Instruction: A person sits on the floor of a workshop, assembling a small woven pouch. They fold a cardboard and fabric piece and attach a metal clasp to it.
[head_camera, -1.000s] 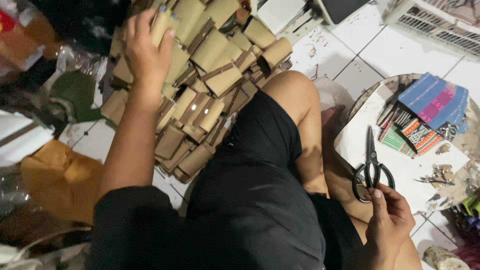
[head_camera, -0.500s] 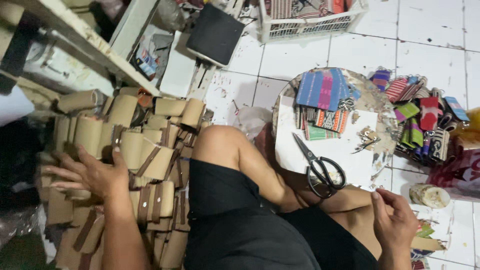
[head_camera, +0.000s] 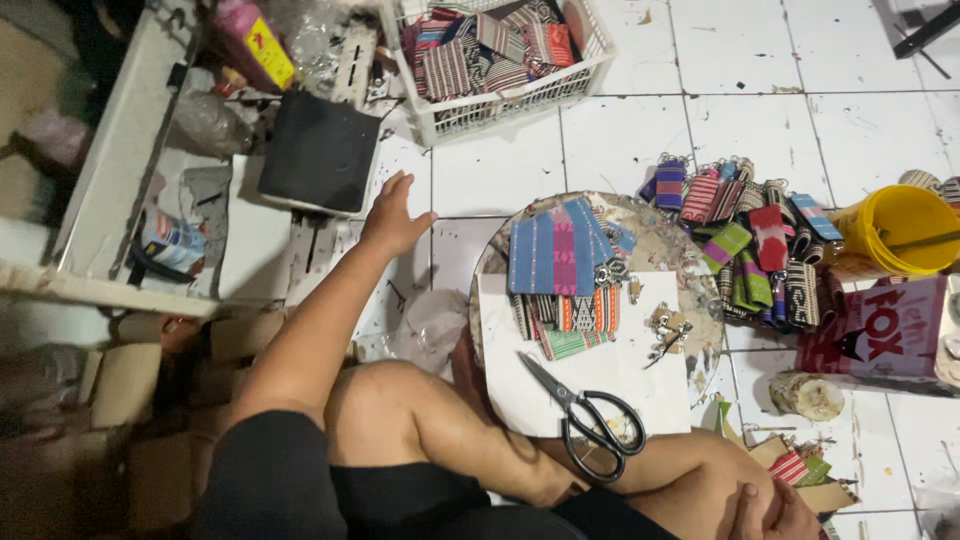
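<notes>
Left hand (head_camera: 393, 217): extended forward over the white tiled floor (head_camera: 620, 140), arm stretched nearly straight from the shoulder, fingers spread and slightly curled, palm down, nothing held. Nearest to it — a black flat square pad (head_camera: 320, 153) just beyond the fingertips, leaning at the edge of a white shelf unit (head_camera: 120, 140). No contact visible between hand and pad.

Right hand (head_camera: 770, 510): low at the frame's bottom edge, resting against the folded leg, partly cut off; fingers curled loosely, grip on anything impossible to tell.

Seated cross-legged, knees bare, black shorts. In front of the knees — a round board (head_camera: 690, 250) bearing a white sheet (head_camera: 600, 370), with black-handled scissors (head_camera: 585, 415) lying closed on the sheet. Stack of striped woven fabric pouches (head_camera: 560, 265) at the sheet's upper edge. Heap of similar pouches with key rings (head_camera: 750, 245) to the right of the board, beside a yellow bucket (head_camera: 895, 230). White plastic basket (head_camera: 500, 60) of striped pouches ahead. Cardboard pieces (head_camera: 120, 380) at left, blurred.
</notes>
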